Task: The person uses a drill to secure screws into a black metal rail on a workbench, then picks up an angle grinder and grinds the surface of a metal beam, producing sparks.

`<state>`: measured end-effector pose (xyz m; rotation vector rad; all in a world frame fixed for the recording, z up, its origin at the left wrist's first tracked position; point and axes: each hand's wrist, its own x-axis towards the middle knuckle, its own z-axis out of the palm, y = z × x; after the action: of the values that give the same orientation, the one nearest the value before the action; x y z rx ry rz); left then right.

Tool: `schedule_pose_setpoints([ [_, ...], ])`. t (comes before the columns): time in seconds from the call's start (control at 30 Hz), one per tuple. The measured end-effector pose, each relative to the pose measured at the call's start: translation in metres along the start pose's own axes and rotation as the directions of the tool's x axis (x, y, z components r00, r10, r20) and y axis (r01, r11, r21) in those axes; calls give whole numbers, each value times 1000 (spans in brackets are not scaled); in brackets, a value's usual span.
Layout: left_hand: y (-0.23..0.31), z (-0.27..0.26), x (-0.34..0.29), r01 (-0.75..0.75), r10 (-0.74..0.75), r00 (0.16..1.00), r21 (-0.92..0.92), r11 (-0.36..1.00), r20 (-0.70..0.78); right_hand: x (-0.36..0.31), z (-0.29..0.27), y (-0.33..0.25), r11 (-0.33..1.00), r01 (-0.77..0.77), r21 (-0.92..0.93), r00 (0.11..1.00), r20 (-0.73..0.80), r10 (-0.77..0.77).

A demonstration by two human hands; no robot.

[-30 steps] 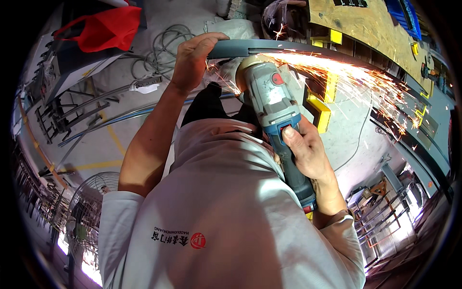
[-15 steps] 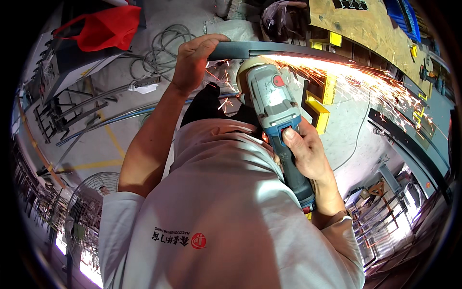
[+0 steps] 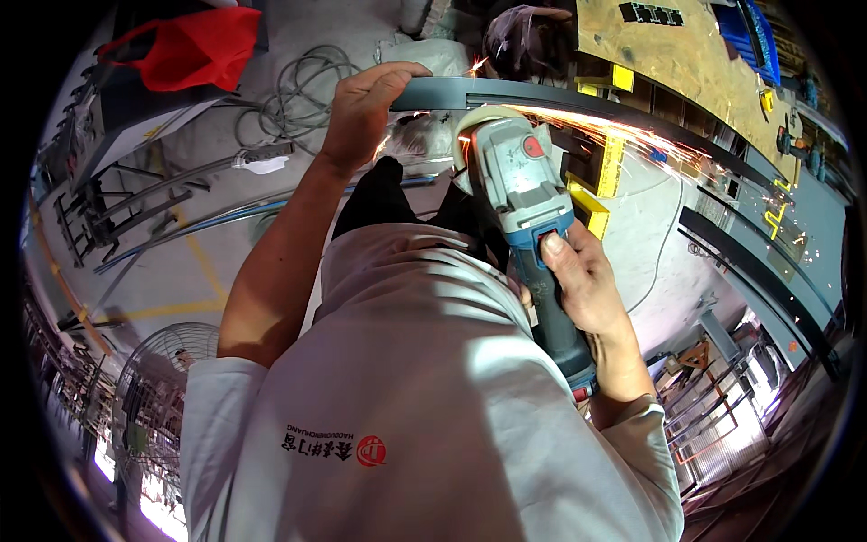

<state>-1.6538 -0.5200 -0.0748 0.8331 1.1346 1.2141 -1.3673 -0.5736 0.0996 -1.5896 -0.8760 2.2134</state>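
My right hand is wrapped round the blue and grey body of an angle grinder, its thumb lying by the red switch. The grinder's round disc meets the lower edge of a long dark grey metal profile. Orange sparks stream from the contact toward the right. At the profile's left end, my left hand grips it, thumb on the near side and fingers over the top. The profile runs rightward across the view. The exact contact spot is partly hidden behind the grinder's head.
A wooden workbench with yellow brackets stands at the upper right. Coiled grey cable lies on the floor at the upper left, near a red bag. A wire-cage fan stands at lower left; dark profiles lie at right.
The grinder has shifted slightly to the right and down with my right hand. The spark stream is thinner and narrower. My left hand keeps its grip on the profile's end.
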Motion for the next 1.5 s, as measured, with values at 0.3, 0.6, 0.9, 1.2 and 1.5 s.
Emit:
schedule_pose_setpoints([
  [0.3,1,1,-1,-64,63,998,136,989,11,-15,-4,-18,997,-64,-36,998,-1,64],
  [0.6,3,0,-1,-87,85,996,211,974,21,-7,3,-13,999,-22,-32,1000,-8,22],
  [0.9,-2,-3,-1,-82,78,997,182,980,30,-2,4,-14,996,3,-91,1000,3,-2],
  [1.2,-1,-1,-2,-71,70,996,13,997,53,0,4,-13,996,14,-85,999,30,-12],
  [1.5,-6,-4,-2,-66,68,996,-31,997,55,-1,5,-14,1000,-11,-6,999,35,11],
])
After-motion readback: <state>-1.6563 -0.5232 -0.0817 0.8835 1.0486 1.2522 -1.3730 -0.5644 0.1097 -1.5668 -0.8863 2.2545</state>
